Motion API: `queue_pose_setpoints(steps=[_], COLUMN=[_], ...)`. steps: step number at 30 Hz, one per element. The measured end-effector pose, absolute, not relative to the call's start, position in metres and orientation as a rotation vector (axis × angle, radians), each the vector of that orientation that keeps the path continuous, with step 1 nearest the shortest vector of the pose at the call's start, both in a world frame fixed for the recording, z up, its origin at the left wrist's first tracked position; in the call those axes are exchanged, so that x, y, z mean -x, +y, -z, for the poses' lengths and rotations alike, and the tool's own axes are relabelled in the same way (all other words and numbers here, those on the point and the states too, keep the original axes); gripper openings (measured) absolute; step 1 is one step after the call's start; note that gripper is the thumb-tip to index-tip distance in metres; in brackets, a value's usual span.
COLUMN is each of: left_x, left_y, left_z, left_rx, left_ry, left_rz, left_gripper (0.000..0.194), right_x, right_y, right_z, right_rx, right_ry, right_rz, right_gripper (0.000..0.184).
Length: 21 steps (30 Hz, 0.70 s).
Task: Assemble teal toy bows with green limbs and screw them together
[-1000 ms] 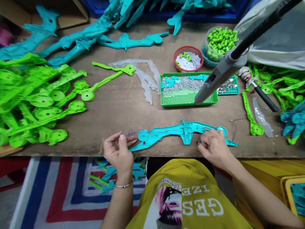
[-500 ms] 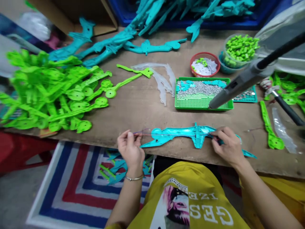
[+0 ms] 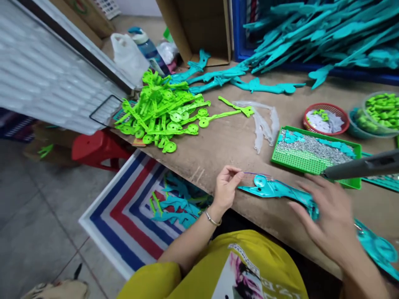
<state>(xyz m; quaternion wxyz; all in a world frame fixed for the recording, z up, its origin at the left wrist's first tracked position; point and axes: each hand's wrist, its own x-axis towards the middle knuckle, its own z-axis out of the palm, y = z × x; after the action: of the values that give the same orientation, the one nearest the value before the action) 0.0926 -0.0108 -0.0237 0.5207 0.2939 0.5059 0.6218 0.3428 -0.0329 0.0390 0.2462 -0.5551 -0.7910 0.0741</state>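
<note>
A long turquoise plastic shell (image 3: 264, 189) lies near the table's front edge, its hollow inner side facing up. Thin wires (image 3: 254, 173), bluish and reddish, run from its round end to my left hand (image 3: 227, 185), which pinches their tip between thumb and fingers. Above the shell's middle hovers my right hand (image 3: 327, 207), blurred, fingers spread, with nothing seen in it. That hand hides part of the shell; its far end shows at lower right. A grey tool barrel (image 3: 361, 166) hangs beside the right fingers.
A green tray (image 3: 314, 168) contains small metal pieces. Beyond it stand a red basket (image 3: 326, 105) and a tub of green pieces (image 3: 383, 108). Green parts (image 3: 165, 108) are heaped at left; turquoise parts (image 3: 327, 37) fill a blue crate. A striped container (image 3: 124, 211) sits below the table.
My view has swung left. My right hand has let go of the shell's middle and lifted with fingers spreading. My left hand still pinches the wire ends.
</note>
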Motion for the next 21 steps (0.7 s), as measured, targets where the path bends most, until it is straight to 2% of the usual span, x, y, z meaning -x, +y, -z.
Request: queue_pose_setpoints(steps=[2,4,7,12,14,17,21], left_x=[-0.094,-0.098,-0.102,-0.081,-0.060,-0.022,0.025], left_y=[-0.009,-0.009,-0.007,0.011,0.023,0.034,0.041], left_z=[0.020,0.017,0.019,0.029,0.030,0.031,0.031], left_rx=[-0.739,-0.785,-0.888,-1.178,-1.511,-1.880,-2.084], left_ry=[1.169,1.134,1.050,1.077,1.296,1.546,1.627], left_rz=[-1.482,-1.448,-1.321,-1.124,-1.061,-0.962,-0.847], left_gripper=[0.038,0.037,0.035,0.039,0.027,0.009,0.013], right_x=[-0.306,-0.279,-0.263,-0.284,-0.301,-0.324,-0.339], right_y=[-0.018,-0.006,0.004,0.012,0.012,0.008,-0.001], right_z=[-0.029,-0.018,-0.011,-0.017,-0.013,0.004,0.030], right_rx=[1.390,1.329,1.287,1.353,1.404,1.477,1.567], right_ry=[-2.214,-2.129,-1.880,-1.805,-1.796,-1.784,-1.826], right_rz=[-0.415,-0.767,-1.097,-0.942,-0.791,-0.594,-0.540], right_gripper=[0.053,0.052,0.035,0.020,0.019,0.023,0.033])
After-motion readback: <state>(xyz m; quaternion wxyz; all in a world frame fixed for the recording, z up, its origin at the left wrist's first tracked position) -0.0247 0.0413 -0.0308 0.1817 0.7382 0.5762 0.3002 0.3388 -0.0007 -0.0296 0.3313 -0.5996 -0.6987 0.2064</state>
